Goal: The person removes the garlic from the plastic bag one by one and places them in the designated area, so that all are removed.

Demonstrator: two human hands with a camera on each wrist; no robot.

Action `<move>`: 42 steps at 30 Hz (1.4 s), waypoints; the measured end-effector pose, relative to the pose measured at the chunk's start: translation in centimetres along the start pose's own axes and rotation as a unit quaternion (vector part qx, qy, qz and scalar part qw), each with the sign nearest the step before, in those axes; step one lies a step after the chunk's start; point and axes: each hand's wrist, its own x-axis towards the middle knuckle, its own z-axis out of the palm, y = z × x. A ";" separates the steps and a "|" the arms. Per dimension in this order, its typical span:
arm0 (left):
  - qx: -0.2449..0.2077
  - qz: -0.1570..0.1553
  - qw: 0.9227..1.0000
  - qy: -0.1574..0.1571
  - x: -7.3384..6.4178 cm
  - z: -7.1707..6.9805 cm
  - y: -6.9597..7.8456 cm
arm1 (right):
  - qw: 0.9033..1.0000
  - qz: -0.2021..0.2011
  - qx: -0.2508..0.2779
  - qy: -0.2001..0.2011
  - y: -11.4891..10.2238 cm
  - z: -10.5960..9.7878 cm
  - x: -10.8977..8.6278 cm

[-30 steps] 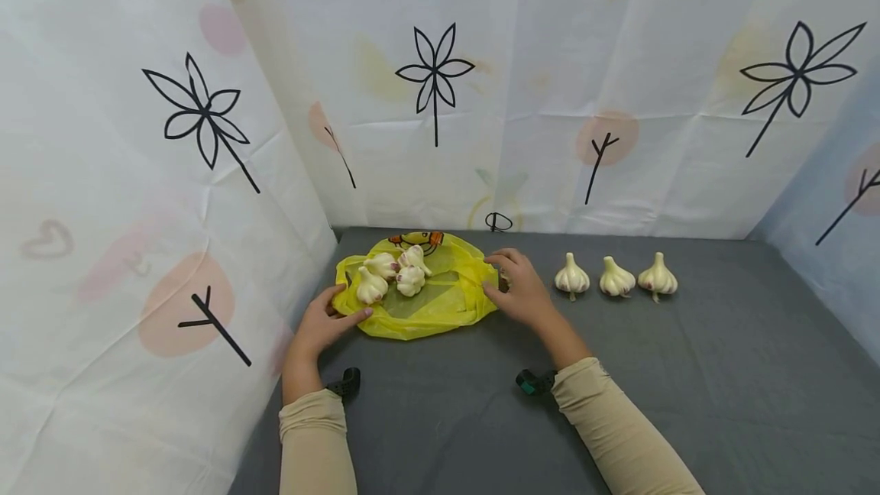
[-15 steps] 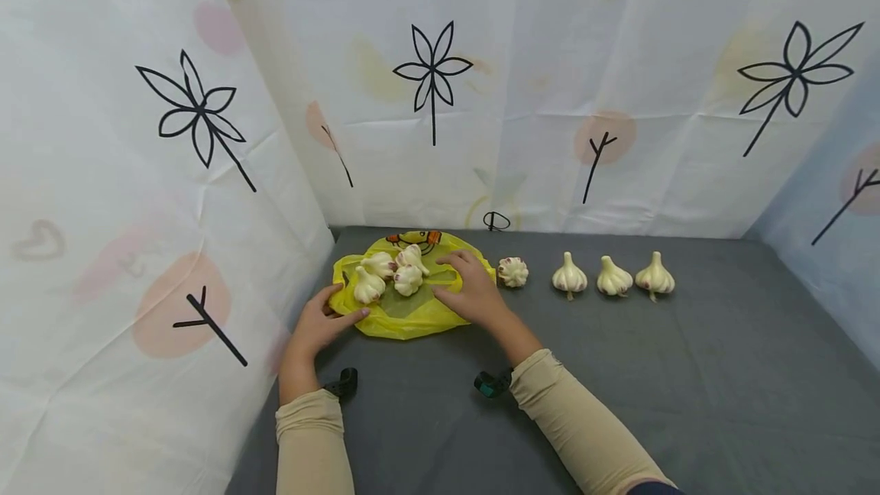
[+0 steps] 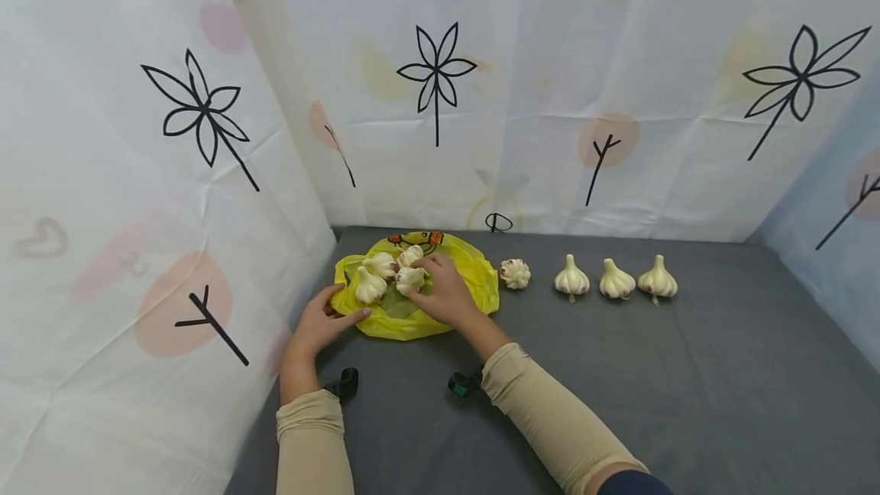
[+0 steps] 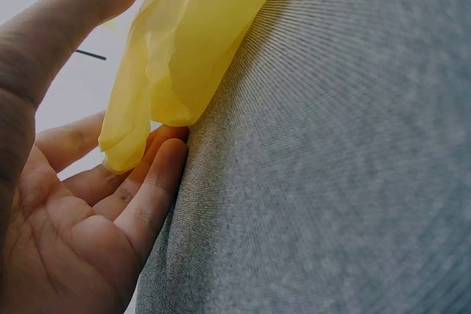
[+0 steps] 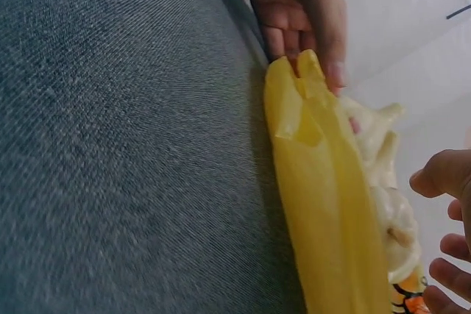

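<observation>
Head view: four garlic bulbs [image 3: 381, 265] lie left of centre on or inside a yellow bag [image 3: 476, 279], which cannot be told; the right hand [image 3: 445, 295] partly covers one, its fingers spread, contact unconfirmed. The left hand [image 3: 320, 330], thumb and fingers parted, touches the bag's left edge; left wrist view cuts off its thumb-tip. Orange-and-black print [image 3: 435, 239] at the bag's upper edge is illegible.

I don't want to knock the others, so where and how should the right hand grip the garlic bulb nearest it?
Probably around the rounded middle of that garlic bulb, with the right hand coming from above and its right: its top faces up uncovered, while neighbouring bulbs sit close on its left and far sides.
</observation>
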 end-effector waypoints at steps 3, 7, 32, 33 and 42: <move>-0.002 0.004 1.000 -0.002 0.0 0.1 0.2 | 1.000 -0.005 -0.015 0.005 0.1 0.4 0.1; -0.004 0.006 1.000 -0.005 -0.1 0.1 0.4 | 1.000 -0.010 -0.024 0.005 0.0 0.8 0.4; -0.002 -0.005 1.000 -0.007 -0.1 0.4 0.7 | 0.999 0.026 -0.041 -0.009 0.1 2.0 1.0; -0.002 -0.006 1.000 -0.006 -0.2 0.4 0.6 | 0.999 0.023 -0.041 -0.008 0.1 2.0 1.0; 0.003 -0.004 1.000 -0.003 0.1 0.0 0.0 | 0.999 0.024 -0.029 0.018 0.2 0.9 0.7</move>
